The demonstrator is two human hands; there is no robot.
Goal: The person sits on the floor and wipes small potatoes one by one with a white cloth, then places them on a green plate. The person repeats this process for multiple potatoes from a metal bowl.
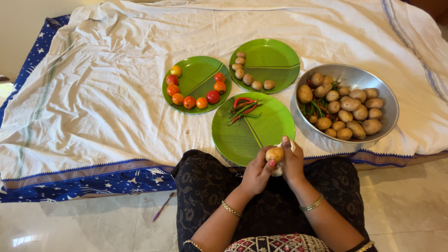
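Note:
My left hand [257, 171] and my right hand [292, 161] are together over my lap, both closed around one small brown potato [274, 154] and a pale cloth-like scrap under it. Just beyond them lies a green plate [266, 133] with several red and green chillies [243, 109]. A steel bowl [383, 119] at the right holds several potatoes [347, 109] and green chillies. One green plate [198, 79] carries several tomatoes [201, 102] along its rim. Another green plate [275, 58] carries several small potatoes [248, 78].
All plates and the bowl rest on a white sheet [112, 93] spread over a low blue star-patterned mattress [93, 184]. A thin purple stick [162, 207] lies on the pale tiled floor [70, 224] left of my knees.

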